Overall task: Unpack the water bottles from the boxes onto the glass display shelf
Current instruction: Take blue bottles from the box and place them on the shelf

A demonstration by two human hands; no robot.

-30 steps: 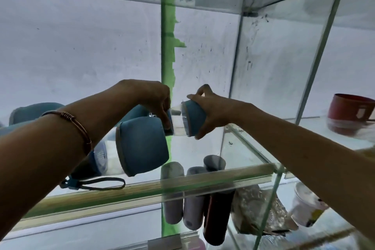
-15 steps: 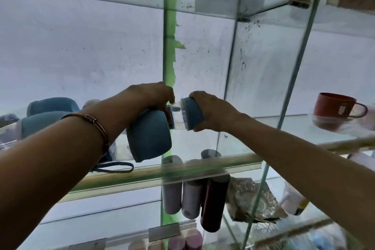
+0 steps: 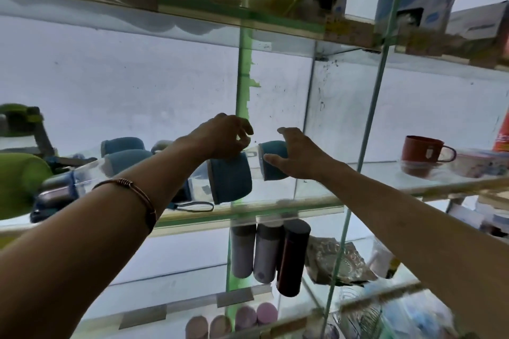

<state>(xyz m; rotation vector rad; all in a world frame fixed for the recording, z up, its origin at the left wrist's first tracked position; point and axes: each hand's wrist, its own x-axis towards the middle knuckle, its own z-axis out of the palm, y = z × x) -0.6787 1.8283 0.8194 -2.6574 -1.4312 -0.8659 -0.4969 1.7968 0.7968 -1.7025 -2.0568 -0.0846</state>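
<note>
On the middle glass display shelf [image 3: 358, 173], a blue-sleeved water bottle [image 3: 271, 159] lies on its side, the right hand [image 3: 294, 157] resting spread fingers against its sleeve without clasping it. Just beside, the left hand [image 3: 223, 137] hovers loosely curled, holding nothing, above another blue bottle [image 3: 230, 180].

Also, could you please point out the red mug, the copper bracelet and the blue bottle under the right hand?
red mug [image 3: 418, 154], head view, on its side wall.
copper bracelet [image 3: 137, 190], head view, on the band across the left wrist.
blue bottle [image 3: 271, 158], head view, on its blue sleeve.
</note>
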